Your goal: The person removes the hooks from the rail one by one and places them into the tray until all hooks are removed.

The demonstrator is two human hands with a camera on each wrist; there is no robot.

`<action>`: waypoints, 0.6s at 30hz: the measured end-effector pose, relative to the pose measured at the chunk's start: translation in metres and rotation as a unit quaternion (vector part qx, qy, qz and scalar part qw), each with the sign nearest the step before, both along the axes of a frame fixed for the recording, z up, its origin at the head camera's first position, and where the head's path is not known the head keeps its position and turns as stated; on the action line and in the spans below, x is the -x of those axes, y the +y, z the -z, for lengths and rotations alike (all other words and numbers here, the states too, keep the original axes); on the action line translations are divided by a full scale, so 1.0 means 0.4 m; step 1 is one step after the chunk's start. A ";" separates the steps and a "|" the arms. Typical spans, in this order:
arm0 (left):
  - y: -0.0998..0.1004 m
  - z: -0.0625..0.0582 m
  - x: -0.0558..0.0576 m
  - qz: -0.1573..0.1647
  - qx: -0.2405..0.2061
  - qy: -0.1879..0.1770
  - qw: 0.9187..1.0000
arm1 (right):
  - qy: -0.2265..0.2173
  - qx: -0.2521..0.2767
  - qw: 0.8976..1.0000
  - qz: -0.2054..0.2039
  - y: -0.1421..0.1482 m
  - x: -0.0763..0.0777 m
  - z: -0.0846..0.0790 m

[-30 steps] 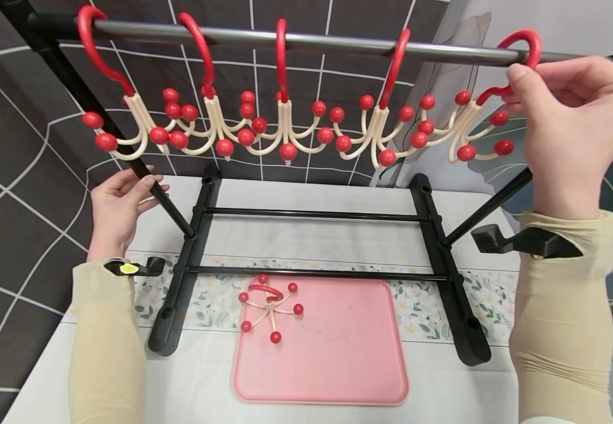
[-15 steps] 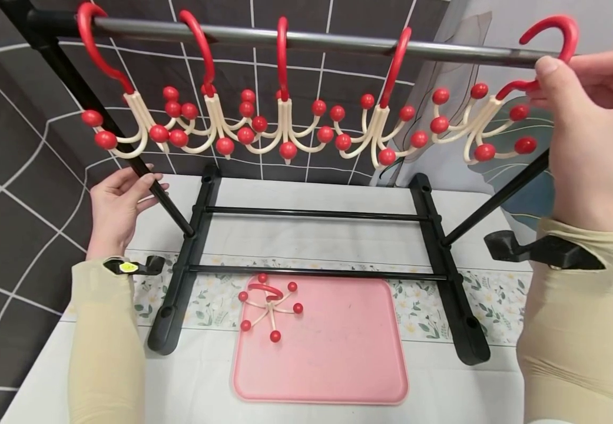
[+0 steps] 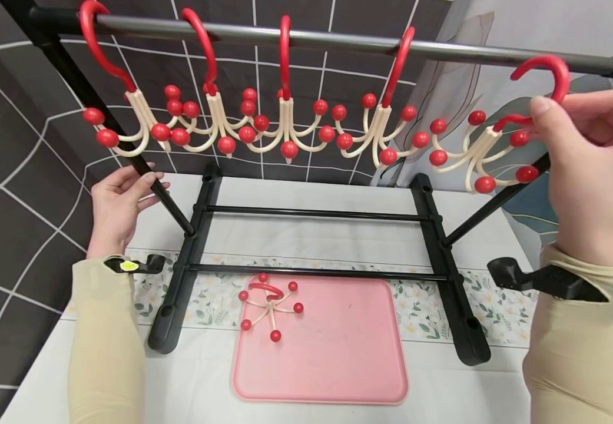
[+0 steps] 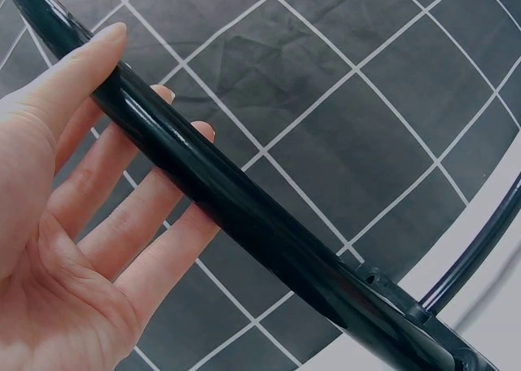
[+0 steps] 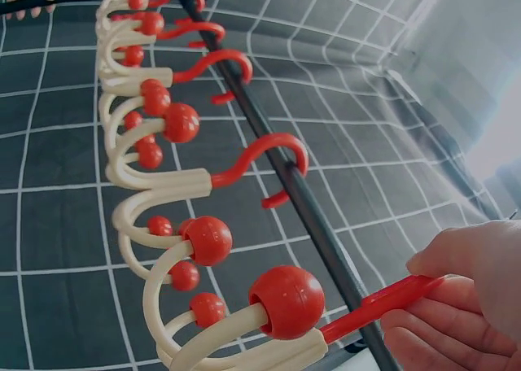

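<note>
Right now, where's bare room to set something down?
Free: the pink tray, right and in front of its loose hanger; the tablecloth between the front crossbar and rear crossbar. Crowded: along the rail, with four hung hangers, and near its right end, where the right hand holds another hanger.

Four hangers hang along the rail across the top of the frame; a fifth hanger, in the right grip, is at upper right. Lower centre, a tray lies on the counter, another hanger at its upper-left corner.
</note>
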State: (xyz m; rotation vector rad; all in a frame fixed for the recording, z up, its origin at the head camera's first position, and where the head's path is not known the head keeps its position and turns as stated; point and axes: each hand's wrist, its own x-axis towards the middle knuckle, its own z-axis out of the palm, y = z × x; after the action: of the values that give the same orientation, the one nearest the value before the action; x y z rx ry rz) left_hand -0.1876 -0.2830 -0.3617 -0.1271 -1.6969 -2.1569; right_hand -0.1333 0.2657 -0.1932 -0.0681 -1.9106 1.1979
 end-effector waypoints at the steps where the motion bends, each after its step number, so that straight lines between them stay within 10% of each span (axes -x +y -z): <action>1: 0.000 0.000 0.000 0.000 0.000 0.000 1.000 | 0.000 -0.003 1.000 -0.001 0.001 -0.002 0.005; 11: 0.002 0.001 0.000 -0.001 0.002 -0.004 1.000 | 0.040 -0.072 0.995 -0.063 -0.013 -0.016 0.089; 18: 0.002 -0.001 0.000 0.000 0.002 0.000 1.000 | -0.040 -0.079 0.988 -0.125 -0.058 -0.033 0.154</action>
State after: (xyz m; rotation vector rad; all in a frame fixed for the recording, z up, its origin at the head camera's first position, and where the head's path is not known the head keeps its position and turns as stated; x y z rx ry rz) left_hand -0.1877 -0.2824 -0.3614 -0.1279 -1.7017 -2.1539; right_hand -0.1202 0.2427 -0.2549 0.2175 -2.1253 1.2155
